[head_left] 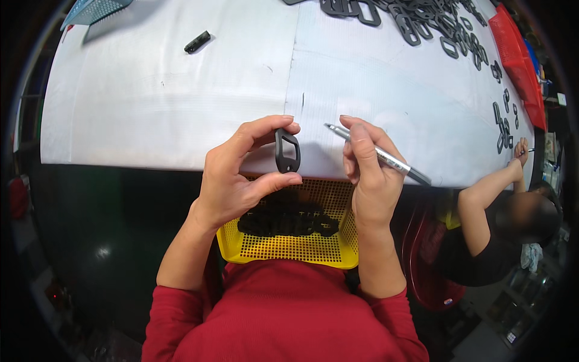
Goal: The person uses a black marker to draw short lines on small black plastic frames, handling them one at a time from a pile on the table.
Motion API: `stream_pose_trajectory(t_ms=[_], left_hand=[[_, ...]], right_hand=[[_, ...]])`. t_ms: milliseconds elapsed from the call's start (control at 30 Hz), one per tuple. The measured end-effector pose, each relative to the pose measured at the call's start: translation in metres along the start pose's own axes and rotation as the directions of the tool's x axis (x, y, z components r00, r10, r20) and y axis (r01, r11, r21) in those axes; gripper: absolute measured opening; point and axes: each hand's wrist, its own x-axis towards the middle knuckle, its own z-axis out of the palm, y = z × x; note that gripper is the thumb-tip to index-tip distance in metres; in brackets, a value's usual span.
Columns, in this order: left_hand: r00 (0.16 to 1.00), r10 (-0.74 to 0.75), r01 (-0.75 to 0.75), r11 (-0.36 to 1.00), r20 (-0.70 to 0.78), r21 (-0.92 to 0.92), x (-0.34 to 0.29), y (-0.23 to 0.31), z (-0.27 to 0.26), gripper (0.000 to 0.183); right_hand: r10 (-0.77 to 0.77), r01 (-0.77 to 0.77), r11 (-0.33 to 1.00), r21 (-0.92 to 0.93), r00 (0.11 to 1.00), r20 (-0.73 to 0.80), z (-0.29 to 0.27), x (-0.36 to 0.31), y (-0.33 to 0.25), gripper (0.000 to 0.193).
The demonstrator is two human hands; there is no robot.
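Note:
Between the thumb and fingers of my left hand (pixel 232 169) is a small black frame-shaped part (pixel 279 151), held upright, with an oblong opening and a small hole at its lower end. My right hand (pixel 375 172) grips a silver marker pen (pixel 389 158). Its tip points up and left toward the black part, a short gap away from it. Below both hands, at the table's near edge, a yellow plastic basket (pixel 289 252) sits against my body with several black parts (pixel 289 223) inside.
A white-covered table (pixel 163 114) spreads ahead. Loose black parts (pixel 443 24) pile at the far right, by a red basket (pixel 515 60). A short black object (pixel 197 42) lies far left, near a blue basket (pixel 96 11). At right, another person (pixel 476 223) sits by a few parts.

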Motion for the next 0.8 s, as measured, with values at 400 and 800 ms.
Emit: stream_pose_trajectory(t_ms=[400, 800], left_hand=[[0.997, 0.062, -0.066, 0.991, 0.039, 0.114, -0.001, -0.016, -0.004, 0.059], [0.990, 0.123, -0.134, 0.973, 0.068, 0.188, 0.000, -0.017, -0.006, 0.061]], right_hand=[[-0.224, 0.215, 0.969, -0.118, 0.972, -0.067, 0.024, 0.004, 0.012, 0.025], [-0.256, 0.243, 0.952, -0.183, 0.965, -0.051, 0.025, 0.006, 0.014, 0.024]])
